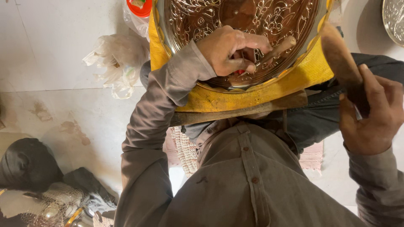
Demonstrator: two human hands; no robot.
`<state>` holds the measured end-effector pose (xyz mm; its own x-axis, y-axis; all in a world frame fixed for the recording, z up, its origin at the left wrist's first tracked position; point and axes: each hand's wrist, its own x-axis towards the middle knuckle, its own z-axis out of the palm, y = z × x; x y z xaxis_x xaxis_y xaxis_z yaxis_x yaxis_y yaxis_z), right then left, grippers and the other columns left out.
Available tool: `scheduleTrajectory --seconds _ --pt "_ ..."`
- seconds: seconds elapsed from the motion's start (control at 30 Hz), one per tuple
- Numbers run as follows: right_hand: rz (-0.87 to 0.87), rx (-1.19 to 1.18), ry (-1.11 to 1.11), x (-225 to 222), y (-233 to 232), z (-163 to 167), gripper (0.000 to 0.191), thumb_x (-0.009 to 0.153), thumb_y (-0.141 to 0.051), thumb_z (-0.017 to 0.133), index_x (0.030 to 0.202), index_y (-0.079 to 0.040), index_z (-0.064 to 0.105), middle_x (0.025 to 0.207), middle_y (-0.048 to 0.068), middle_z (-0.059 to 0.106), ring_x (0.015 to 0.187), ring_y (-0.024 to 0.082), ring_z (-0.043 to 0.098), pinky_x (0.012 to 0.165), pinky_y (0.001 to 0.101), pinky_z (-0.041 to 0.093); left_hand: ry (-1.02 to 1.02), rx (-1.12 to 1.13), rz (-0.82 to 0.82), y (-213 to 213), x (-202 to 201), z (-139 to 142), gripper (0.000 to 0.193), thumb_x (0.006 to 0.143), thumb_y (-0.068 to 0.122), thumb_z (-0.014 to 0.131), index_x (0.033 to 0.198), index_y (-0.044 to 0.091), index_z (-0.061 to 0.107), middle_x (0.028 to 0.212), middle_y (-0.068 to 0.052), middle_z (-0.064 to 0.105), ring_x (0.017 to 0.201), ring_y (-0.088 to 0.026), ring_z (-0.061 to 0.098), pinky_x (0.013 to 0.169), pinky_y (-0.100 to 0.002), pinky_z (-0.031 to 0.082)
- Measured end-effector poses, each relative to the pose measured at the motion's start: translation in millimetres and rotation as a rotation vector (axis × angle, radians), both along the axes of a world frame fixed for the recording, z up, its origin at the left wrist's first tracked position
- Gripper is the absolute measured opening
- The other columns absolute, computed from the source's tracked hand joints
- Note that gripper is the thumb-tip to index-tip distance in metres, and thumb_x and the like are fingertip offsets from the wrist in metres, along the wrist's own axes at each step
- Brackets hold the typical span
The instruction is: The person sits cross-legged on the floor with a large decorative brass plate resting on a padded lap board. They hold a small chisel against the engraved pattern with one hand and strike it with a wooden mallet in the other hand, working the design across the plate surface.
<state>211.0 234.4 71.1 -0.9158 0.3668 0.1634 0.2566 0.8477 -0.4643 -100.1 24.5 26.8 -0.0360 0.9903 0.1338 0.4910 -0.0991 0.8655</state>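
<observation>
The engraved metal plate [269,25] is cut off by the top edge, so only its lower part is seen; its centre is partly covered by the left hand [229,50]. The plate is rested on a yellow pad [252,96], which is carried by a wooden board [240,112] laid across the lap. The board's far ends are hidden under the sleeve and the trousers.

The left hand is closed around a thin chisel [277,48], pinched between thumb and fingers; the tip is hidden under the fingers, so the contact point on the plate cannot be made out. Something red is glimpsed under the palm, too small to identify.

The right hand [372,113] is wrapped around the handle of a wooden mallet [338,54], held raised beside the plate's right rim, clear of the chisel. The handle is mostly covered by the fingers.

A second metal plate [394,19] is clipped by the top right corner. A container with a red lid [139,8] is cut off at the top, wrapped in clear plastic. Crumpled plastic bags [115,63] are seen just left of the pad.

The floor [54,50] is of pale tile, stained in places. A dark bundle [27,164] and a net bag [54,204] are seen at the lower left, contents unclear.
</observation>
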Motion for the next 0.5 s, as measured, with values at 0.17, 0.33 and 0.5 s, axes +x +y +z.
scheduleTrajectory --seconds 0.17,0.33,0.5 --pt "0.046 0.094 -0.050 -9.4 0.6 9.3 0.056 0.093 0.013 0.075 0.146 0.004 0.060 0.128 0.026 0.056 0.108 0.035 0.067 0.089 0.0392 0.062 0.026 0.070 -0.016 -0.4 -1.3 -4.5 0.043 0.098 0.023 0.081 0.131 0.002 0.064 0.126 -0.016 0.072 0.100 -0.025 0.078 0.087 -0.038 0.061" --pt "0.097 0.062 -0.076 -11.0 12.1 10.9 0.056 0.094 0.011 0.069 0.147 0.004 0.052 0.128 0.027 0.057 0.106 0.035 0.067 0.087 0.0402 0.061 0.011 0.072 -0.030 -0.9 -2.6 -6.7 0.042 0.100 0.024 0.080 0.132 0.002 0.063 0.124 -0.015 0.073 0.102 -0.026 0.078 0.086 -0.038 0.062" --pt "0.232 -0.106 0.066 -24.3 33.7 1.2 0.059 0.098 0.014 0.064 0.151 0.006 0.042 0.125 0.029 0.059 0.105 0.039 0.068 0.090 0.0446 0.059 0.019 0.022 0.009 -1.3 1.4 -7.0 0.042 0.098 0.021 0.080 0.132 0.003 0.064 0.120 -0.015 0.074 0.100 -0.025 0.078 0.085 -0.038 0.062"
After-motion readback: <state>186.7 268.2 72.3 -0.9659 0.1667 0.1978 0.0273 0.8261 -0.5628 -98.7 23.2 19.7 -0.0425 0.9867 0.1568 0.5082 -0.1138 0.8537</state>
